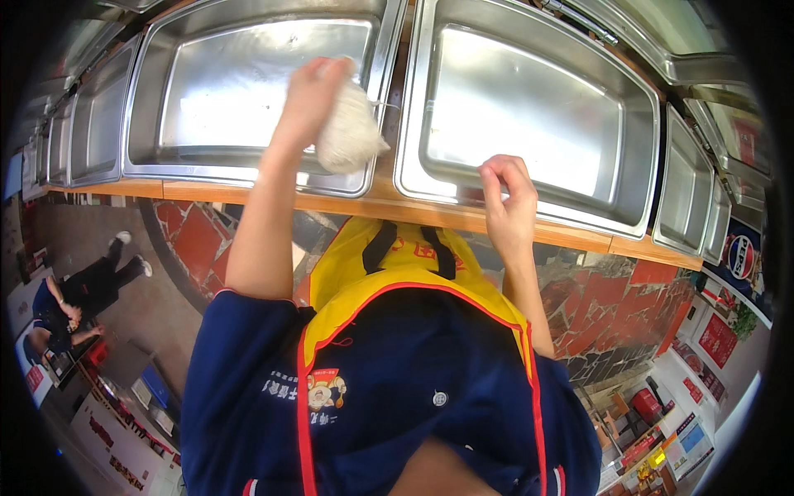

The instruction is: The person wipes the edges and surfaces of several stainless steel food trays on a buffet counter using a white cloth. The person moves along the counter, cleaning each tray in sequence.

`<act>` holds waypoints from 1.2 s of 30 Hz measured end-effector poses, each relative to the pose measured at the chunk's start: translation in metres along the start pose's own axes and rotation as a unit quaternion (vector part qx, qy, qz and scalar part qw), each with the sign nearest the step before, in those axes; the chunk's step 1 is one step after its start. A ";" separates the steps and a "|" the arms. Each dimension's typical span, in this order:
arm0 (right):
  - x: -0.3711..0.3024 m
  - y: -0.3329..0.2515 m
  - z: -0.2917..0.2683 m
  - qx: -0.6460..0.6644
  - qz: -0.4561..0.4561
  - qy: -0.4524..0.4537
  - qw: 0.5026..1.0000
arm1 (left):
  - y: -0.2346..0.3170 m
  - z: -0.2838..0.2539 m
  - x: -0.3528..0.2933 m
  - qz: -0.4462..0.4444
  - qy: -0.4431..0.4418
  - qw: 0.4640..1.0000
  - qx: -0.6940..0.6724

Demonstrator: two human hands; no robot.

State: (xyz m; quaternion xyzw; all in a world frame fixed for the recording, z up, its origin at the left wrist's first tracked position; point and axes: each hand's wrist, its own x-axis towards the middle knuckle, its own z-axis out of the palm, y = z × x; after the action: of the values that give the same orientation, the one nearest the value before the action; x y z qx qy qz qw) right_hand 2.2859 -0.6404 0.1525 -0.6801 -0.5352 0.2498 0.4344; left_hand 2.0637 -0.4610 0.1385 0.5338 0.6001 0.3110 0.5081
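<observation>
In the head view, your left hand [310, 99] pinches a limp off-white cloth [351, 132] over the upper-left shiny rectangular steel pan [223, 91], seemingly mid-wipe, the next stroke likely needing firm pressure, while your right hand [509, 194] hovers upper right, fingertips together.

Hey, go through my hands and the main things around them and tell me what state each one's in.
Left hand: closed on the whitish cloth-like bundle.
Whitish cloth-like bundle: bunched, slightly blurred, hanging down.
Left metal pan: uncovered, shiny.
Right metal pan: uncovered, shiny.
Right hand: fingers curled, nothing visibly held.
Yellow apron: worn.
</observation>
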 end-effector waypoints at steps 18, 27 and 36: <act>0.022 -0.111 0.142 0.046 -0.230 -0.124 0.964 | -0.016 -0.066 -0.047 -0.198 -0.089 0.810 -0.545; 0.012 -0.100 0.126 0.268 0.028 -0.191 0.944 | 0.015 -0.067 -0.056 -0.146 -0.157 0.911 -0.353; -0.025 -0.052 0.037 -0.005 -0.061 -0.141 0.988 | -0.003 0.011 -0.075 0.071 -0.086 0.994 0.006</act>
State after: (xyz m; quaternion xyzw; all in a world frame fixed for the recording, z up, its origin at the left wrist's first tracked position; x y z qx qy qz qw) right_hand 2.2224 -0.6500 0.1755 -0.6065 -0.6323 0.3137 0.3659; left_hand 2.0671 -0.5350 0.1532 0.6024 0.5166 0.2955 0.5318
